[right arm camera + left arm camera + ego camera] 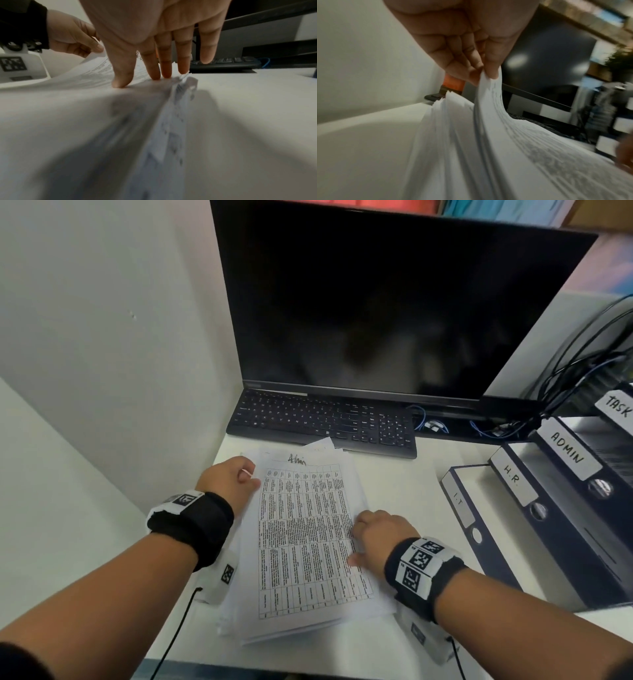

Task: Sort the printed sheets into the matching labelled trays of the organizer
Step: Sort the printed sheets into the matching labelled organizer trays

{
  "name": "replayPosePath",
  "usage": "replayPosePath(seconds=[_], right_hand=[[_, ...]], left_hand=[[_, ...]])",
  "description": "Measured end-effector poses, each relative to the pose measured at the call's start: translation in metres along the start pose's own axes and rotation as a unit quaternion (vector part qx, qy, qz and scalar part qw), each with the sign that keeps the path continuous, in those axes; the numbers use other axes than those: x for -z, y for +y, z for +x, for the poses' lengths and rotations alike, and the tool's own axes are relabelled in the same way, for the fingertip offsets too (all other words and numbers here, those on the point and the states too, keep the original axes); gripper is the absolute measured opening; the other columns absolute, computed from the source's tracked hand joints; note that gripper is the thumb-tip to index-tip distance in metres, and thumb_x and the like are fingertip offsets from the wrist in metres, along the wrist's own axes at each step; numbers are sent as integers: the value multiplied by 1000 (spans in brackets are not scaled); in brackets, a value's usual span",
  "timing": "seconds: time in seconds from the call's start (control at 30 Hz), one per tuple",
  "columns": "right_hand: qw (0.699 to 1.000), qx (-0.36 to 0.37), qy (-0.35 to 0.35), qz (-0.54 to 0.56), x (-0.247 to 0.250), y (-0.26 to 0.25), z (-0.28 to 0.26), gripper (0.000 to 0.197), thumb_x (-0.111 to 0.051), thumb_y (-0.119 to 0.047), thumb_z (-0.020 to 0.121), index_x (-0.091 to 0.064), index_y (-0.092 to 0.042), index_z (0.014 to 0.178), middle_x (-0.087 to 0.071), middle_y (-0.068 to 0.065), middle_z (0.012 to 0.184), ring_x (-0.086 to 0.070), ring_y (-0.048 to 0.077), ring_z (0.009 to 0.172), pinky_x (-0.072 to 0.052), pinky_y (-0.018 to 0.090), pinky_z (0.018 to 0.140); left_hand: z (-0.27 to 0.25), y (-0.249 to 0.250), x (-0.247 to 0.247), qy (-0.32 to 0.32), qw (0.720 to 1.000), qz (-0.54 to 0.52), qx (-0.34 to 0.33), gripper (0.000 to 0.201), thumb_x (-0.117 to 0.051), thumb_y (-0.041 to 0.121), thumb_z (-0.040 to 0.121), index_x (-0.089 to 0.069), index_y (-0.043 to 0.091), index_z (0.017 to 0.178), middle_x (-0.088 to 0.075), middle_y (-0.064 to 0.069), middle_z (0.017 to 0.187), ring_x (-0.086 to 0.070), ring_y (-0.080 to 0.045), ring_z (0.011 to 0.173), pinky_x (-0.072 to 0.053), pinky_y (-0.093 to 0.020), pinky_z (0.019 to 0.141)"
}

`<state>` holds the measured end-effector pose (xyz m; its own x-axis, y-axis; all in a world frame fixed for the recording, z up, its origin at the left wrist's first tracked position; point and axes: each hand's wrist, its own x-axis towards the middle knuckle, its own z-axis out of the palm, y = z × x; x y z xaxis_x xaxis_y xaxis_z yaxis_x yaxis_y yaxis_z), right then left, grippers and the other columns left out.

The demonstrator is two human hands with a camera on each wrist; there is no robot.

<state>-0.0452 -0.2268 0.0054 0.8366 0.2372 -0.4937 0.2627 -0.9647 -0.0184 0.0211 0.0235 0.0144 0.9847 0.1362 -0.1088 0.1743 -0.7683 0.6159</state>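
Lying askew on white surface (pixel 411 484): stack of printed sheets (pixel 301 542), near edge close to surface's near rim, far edge just short of black keyboard (pixel 322 422). Hemmed left by white partition wall (pixel 102 337); bare strip of surface open between stack and binders on right. Left hand (pixel 233 479) at stack's far-left edge, thumb and fingers pinching top sheets and curling them upward. Right hand (pixel 380 537) on stack's right edge, fingers (pixel 154 65) straight, tips pressing paper flat, grasping nothing. Top sheet: printed table, handwritten heading apparently "Admin". Row of dark binders (pixel 548 508) lying stepped at right, spine labels reading "I.T", "H.R.", "ADMIN", "TASK". Dark monitor (pixel 376 302) behind keyboard.
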Motion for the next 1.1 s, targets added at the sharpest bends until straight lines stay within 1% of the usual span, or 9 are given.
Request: replayPosePath(seconds=[0.07,0.17,0.27,0.33,0.43,0.6,0.8,0.97,1.1], right_hand=[[1000,4,22,-10,11,0,0,54,-50,-56,87,-51,-20,128,-50,-2,126,-46,19,113,-42,37,96],[997,10,74,7,31,-3,1,57,-50,-57,87,-47,-22,133,-48,-3,131,-44,18,119,-39,38,102],[993,18,117,16,50,-7,3,59,-49,-55,89,-40,-24,139,-43,-4,137,-40,18,125,-36,37,105],[989,25,140,31,56,-10,4,63,-49,-52,90,-31,-24,144,-38,-4,143,-36,18,129,-33,36,107],[983,30,171,65,60,-13,3,74,-54,-48,89,-17,-25,148,-29,-4,149,-32,17,134,-30,34,109],[980,29,181,76,58,-15,6,79,-58,-48,87,-14,-27,149,-29,-5,148,-31,17,133,-30,35,108],[981,19,174,87,53,-9,6,78,-59,-48,86,-17,-28,148,-30,-5,148,-32,18,133,-31,37,108],[982,39,162,92,56,-8,5,79,-60,-46,86,-14,-27,149,-26,-4,152,-27,18,137,-27,37,112],[981,42,155,107,55,-7,7,73,-60,-44,87,-21,-27,146,-30,-5,151,-32,17,135,-30,36,111]], left_hand=[[-8,2,2,0,999,33,-30,3,-61,21,89,-59,20,87,-55,4,73,-53,-20,78,-39,-22,74],[-15,0,6,17,997,60,-52,18,-55,22,93,-67,11,100,-63,-5,97,-58,-23,93,-40,-24,81],[-20,-2,9,29,995,68,-61,27,-52,21,95,-66,7,113,-62,-11,116,-55,-26,108,-37,-25,91],[-24,-2,10,36,996,57,-55,27,-54,22,94,-64,13,117,-65,-8,111,-58,-24,102,-40,-26,89],[-31,-3,9,55,996,35,-66,4,-60,24,90,-63,22,92,-63,5,86,-59,-15,84,-41,-23,74],[-42,-3,5,84,984,40,-153,5,-69,14,82,-71,12,78,-48,11,91,-42,-8,90,-31,-20,80],[-47,0,4,20,984,26,-174,7,-60,18,89,-65,17,84,-63,7,88,-56,-11,78,-47,-26,76],[-50,9,4,25,985,15,-169,9,-54,16,93,-58,17,101,-56,12,76,-52,-12,70,-37,-21,66],[-49,6,3,22,986,5,-166,4,-53,15,93,-52,18,96,-51,15,69,-49,-6,62,-35,-15,56]])
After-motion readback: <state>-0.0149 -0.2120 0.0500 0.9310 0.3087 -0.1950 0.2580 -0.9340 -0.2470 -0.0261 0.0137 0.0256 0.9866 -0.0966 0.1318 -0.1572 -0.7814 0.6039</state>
